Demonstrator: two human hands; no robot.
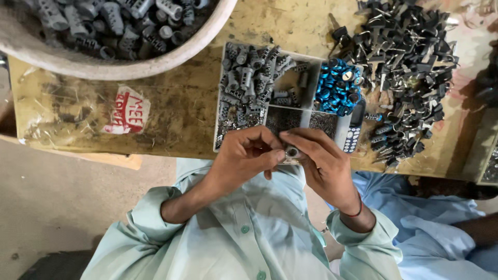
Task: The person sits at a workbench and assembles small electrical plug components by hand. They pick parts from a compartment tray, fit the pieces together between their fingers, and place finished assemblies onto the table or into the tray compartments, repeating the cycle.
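a small round metal part [292,152] is held between the two hands, just above the near edge of the divided tray [222,136] on the tabletop [176,103]. the left hand [244,155] is closed around the part from one side, thumb and forefinger pinched on it; the right hand [324,163] is clamped on it from the other side, fingertips pressed together at its rim. the step in hand is judged to be the fitting or pressing together of a small assembly, with the piece steadied by one hand and worked by the other. whether a second piece is already seated cannot be told, since the part is mostly hidden by the fingers. the next move would call for a fine, steady pinch and a short reach to the tray.

both forearms are bent inward from rolled pale green sleeves, wrists raised, the hands meeting at the body's midline. in the tray, grey ribbed plastic pieces [249,83] are seen beside a compartment of blue rings [337,88]. a small keypad phone [355,127] lies at the tray's edge, a heap of dark metal clips [410,62] is spread further off, and a large bowl [155,62] of grey pieces stands at the far side.
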